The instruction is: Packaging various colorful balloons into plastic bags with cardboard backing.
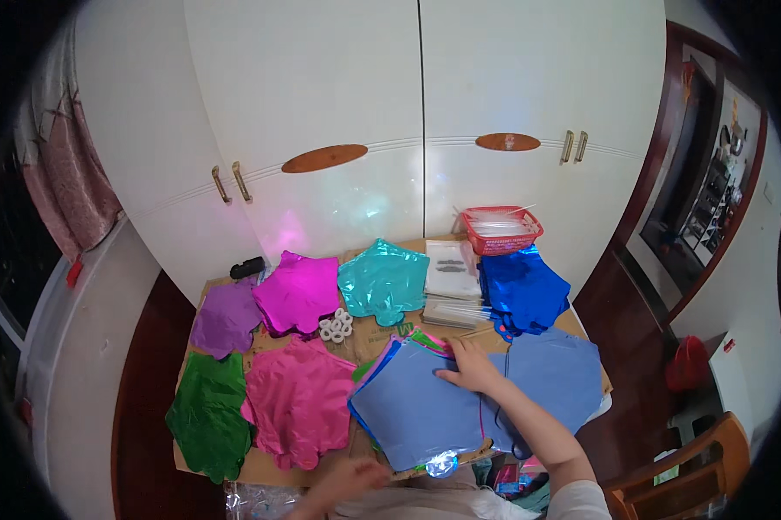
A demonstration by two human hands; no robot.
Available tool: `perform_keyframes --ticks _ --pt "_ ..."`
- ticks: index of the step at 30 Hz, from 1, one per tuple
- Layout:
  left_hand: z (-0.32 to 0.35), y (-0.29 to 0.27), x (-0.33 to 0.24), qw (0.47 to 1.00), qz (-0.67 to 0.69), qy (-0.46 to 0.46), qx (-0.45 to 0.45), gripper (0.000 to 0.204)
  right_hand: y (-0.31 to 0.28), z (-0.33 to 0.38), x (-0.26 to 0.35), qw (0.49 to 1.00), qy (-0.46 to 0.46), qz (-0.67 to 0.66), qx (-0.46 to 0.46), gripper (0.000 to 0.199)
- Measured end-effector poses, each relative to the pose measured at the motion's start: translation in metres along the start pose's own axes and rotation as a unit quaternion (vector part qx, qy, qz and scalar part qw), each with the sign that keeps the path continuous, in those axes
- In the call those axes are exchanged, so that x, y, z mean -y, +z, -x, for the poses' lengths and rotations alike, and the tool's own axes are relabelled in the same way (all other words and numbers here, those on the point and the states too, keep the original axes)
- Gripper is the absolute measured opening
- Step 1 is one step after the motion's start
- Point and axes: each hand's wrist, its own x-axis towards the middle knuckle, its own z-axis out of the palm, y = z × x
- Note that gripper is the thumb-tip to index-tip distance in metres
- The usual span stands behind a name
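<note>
My right hand (475,367) lies on the upper right edge of a stack of flat, star-shaped foil balloons (416,407). Its thumb and fingers are apart. The top balloon shows a dull blue-grey side, and blue, green and pink edges peek out beneath it. To the right, partly under my forearm, is another blue-grey foil balloon (550,381). My left hand (356,481) is at the table's front edge, below the pink foil balloons (299,403); motion smears its fingers, so I cannot tell their shape.
Around the cardboard-covered table lie green (208,416), purple (226,321), magenta (299,290), teal (383,282) and blue foil balloons (524,290). White rings (336,326), clear packets (453,267) and a red basket (501,230) of white sticks sit among them. A wooden chair (685,468) stands right.
</note>
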Motion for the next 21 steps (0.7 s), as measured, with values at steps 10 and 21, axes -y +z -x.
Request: perform_keyframes --ticks 10,21 --pt "-0.029 0.084 0.086 0.993 0.098 -0.010 0.069 0.050 0.025 0.004 0.010 0.978 0.046 -0.163 0.119 0.052" --pt "-0.005 0.077 0.086 0.727 0.656 -0.094 0.180 0.084 0.030 -0.018 0.038 0.905 0.045 -0.378 0.189 0.051"
